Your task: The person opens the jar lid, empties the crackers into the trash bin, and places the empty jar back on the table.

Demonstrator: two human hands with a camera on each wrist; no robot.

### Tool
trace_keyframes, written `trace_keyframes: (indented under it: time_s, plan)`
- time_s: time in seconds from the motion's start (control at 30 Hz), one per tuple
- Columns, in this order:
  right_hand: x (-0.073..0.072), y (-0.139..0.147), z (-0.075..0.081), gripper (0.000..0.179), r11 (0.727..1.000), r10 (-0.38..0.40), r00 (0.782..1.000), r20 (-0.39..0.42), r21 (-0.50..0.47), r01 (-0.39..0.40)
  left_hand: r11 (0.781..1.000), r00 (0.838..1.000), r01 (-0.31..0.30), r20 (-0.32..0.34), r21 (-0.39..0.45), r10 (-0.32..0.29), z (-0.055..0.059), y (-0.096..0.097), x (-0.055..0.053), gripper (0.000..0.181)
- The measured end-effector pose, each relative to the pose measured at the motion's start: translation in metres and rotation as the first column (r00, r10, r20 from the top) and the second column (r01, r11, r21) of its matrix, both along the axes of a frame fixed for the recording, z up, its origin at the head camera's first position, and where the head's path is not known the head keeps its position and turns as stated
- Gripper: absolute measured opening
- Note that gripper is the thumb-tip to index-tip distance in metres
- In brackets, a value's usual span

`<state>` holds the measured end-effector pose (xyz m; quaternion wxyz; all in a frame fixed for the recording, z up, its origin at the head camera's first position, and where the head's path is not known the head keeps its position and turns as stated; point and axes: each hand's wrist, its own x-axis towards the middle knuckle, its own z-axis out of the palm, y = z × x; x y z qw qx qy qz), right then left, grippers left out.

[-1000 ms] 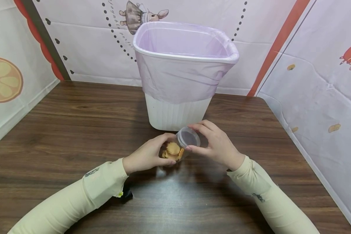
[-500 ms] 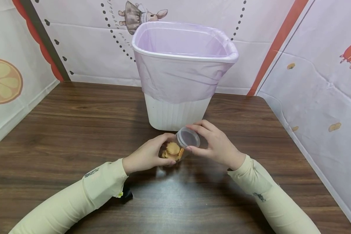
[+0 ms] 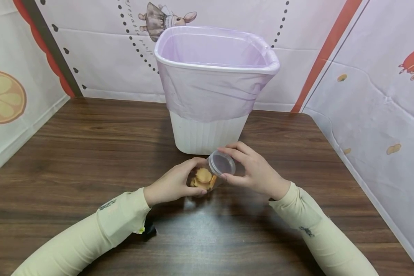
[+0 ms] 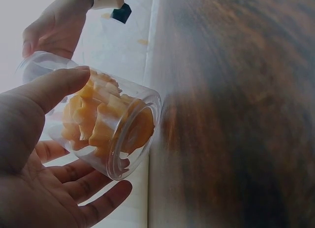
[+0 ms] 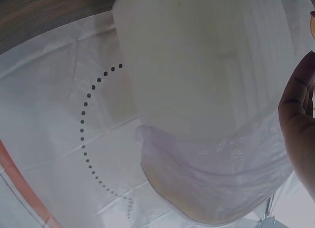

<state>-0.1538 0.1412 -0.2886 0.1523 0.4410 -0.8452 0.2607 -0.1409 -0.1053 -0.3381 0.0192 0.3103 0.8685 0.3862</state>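
A clear plastic jar [image 4: 115, 110] lies tilted between my hands, its bottom end low near the table and its lid end raised toward the right. Yellow-orange crisp-like snack pieces [image 3: 203, 177] fill its lower part. My left hand [image 3: 175, 181] grips the jar's body, thumb on one side and fingers around the other. At the round clear lid [image 3: 222, 163], my right hand [image 3: 253, 168] pinches the edge between thumb and fingers. Whether the lid sits loose or tight cannot be told. The right wrist view catches only part of the right hand [image 5: 298, 110].
Just behind the jar stands a white trash bin [image 3: 208, 132] lined with a translucent purple bag [image 3: 214, 92]. A small black object [image 3: 149, 232] shows below my left cuff on the brown wooden table [image 3: 89, 153]. Printed cloth [image 3: 358, 126] hangs around the table.
My right fingertips have shifted slightly around the lid's edge. The jar and my left hand stay almost where they were, and the head view has drifted a little.
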Motion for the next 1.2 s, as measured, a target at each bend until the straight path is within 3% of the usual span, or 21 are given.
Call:
trace_keyframes:
  time_s: [0.77,1.2]
  plan:
    - [-0.0019,0.0050,0.0025,0.057,0.999,0.042,0.995,0.089,0.020,-0.044,1.000,1.000,0.010,-0.012,0.008,-0.010,0.0000,0.0000,0.0007,0.066]
    - [-0.0023,0.0079,0.0046,0.059,0.995,0.087,0.994,0.067,0.047,-0.090,1.000,1.000,0.016,-0.016,0.016,-0.016,0.0000,0.0004,0.0004,0.065]
